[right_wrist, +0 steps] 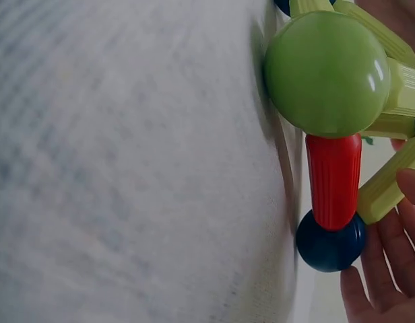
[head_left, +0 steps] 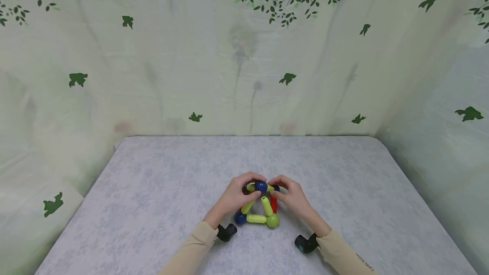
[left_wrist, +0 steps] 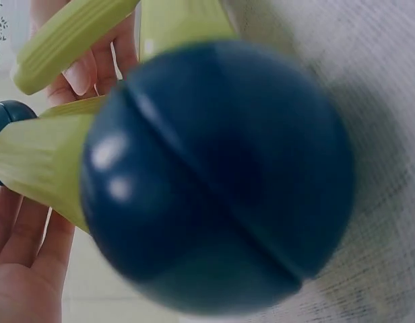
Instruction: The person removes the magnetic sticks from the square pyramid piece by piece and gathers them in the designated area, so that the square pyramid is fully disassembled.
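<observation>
Left hand (head_left: pixel 234 197) and right hand (head_left: pixel 292 196) pinch top blue plastic ball (head_left: pixel 261 186) of rod-and-ball pyramid (head_left: pixel 258 207). Risk: uneven squeeze tips apex toward 6 o'clock, popping yellow-green ribbed rods (head_left: pixel 266 205) loose.

Green ball (right_wrist: pixel 327 73) joins red rod (right_wrist: pixel 334 179) and navy ball (right_wrist: pixel 329 247), fingers (right_wrist: pixel 382 269) beside
</observation>
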A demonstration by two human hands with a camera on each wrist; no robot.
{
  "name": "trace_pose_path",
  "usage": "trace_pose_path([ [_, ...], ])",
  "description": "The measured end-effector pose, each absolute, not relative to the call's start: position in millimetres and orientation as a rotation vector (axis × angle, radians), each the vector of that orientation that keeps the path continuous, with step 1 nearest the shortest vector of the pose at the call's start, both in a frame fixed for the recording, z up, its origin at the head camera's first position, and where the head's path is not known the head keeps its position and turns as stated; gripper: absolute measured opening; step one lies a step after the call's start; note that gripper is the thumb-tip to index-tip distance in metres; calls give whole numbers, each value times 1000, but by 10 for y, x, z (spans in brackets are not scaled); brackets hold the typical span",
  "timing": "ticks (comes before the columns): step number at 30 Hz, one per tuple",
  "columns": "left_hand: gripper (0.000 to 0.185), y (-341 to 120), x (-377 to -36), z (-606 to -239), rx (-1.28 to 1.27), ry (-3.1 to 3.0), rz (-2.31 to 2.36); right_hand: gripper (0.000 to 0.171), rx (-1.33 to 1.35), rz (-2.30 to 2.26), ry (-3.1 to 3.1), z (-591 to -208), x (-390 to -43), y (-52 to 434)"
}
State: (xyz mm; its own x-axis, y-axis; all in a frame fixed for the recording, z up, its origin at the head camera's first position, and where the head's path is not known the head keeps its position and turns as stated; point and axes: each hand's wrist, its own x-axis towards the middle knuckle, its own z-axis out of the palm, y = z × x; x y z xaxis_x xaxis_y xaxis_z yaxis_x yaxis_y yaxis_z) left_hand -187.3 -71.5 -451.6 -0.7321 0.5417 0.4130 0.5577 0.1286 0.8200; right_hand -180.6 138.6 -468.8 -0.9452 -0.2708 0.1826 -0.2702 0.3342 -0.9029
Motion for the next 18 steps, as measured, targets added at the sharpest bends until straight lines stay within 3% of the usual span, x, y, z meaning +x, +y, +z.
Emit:
trace_pose_path([
  [18, 30, -683, -1954, -4603, -1132, -2384, -1547, 22, -536, -1626, 2767, -4733, -1734, 1379],
])
